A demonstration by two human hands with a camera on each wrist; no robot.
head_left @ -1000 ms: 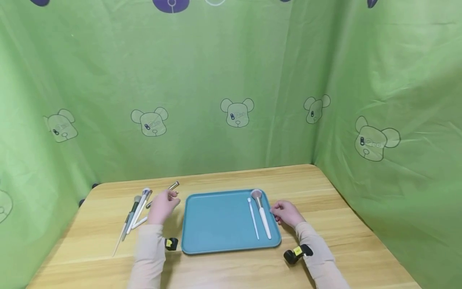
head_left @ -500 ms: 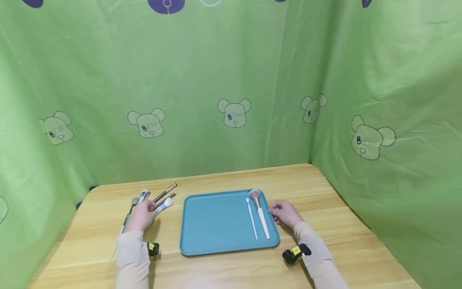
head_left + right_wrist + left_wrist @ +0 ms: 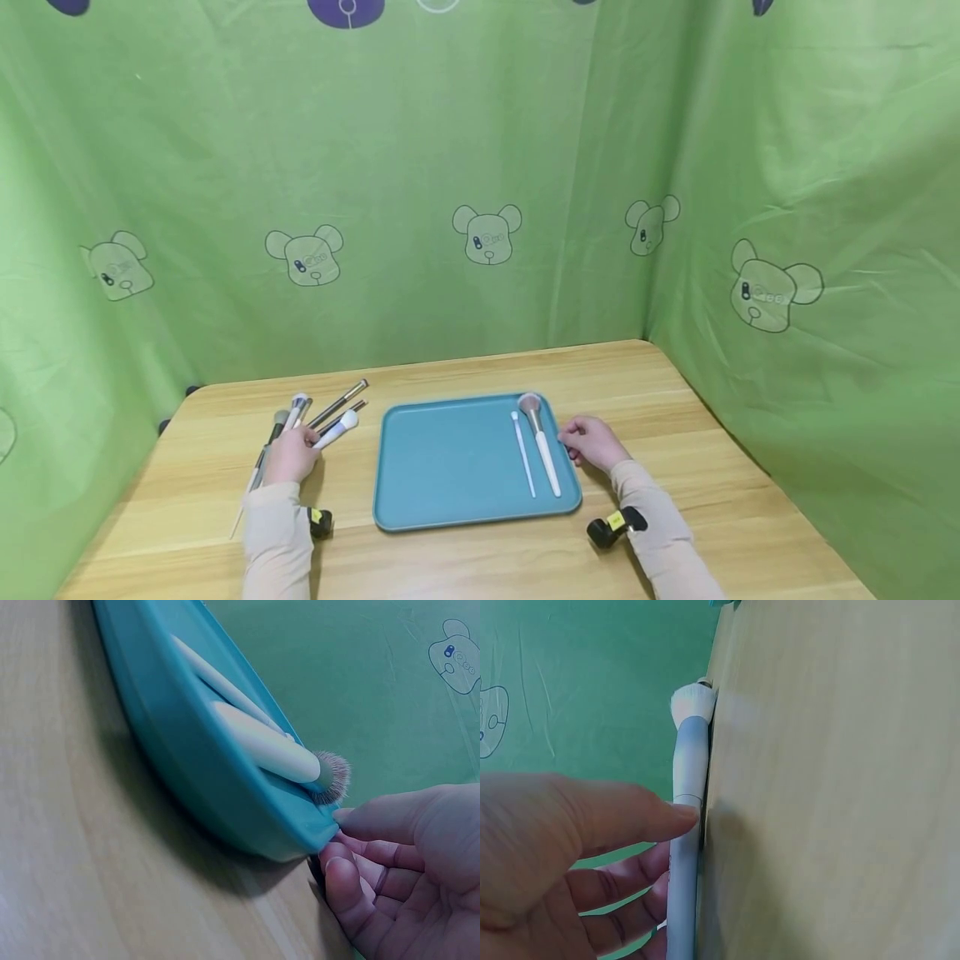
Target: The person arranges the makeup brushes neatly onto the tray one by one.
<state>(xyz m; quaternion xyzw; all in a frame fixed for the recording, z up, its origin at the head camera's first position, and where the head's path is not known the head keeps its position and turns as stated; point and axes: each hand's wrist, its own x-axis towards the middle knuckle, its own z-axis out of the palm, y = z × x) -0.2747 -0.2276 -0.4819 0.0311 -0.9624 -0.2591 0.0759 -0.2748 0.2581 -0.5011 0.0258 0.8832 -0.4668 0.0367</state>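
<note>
My left hand [image 3: 291,457] pinches a white makeup brush [image 3: 339,428] at the left of the table, its pale fluffy head pointing towards the tray. In the left wrist view the thumb presses on the brush handle [image 3: 684,877], and the other fingers curl behind it. My right hand [image 3: 596,442] grips the right rim of a teal tray [image 3: 450,467]; the right wrist view shows the thumb at the rim and a finger against the outside. On the tray lie a large white-handled makeup brush [image 3: 547,458] and a thin white brush [image 3: 526,458], side by side near the right edge.
Two dark-handled brushes, one with a gold ferrule [image 3: 348,395], lie just beyond my left hand. Several more, including a dark green brush [image 3: 277,425], lie beside and partly under that hand. A green curtain [image 3: 405,300] hangs behind the wooden table [image 3: 465,567].
My left hand has moved left and nearer from the dark-handled brushes to the white makeup brush and taken hold of it. The right hand stays at the tray's rim.
</note>
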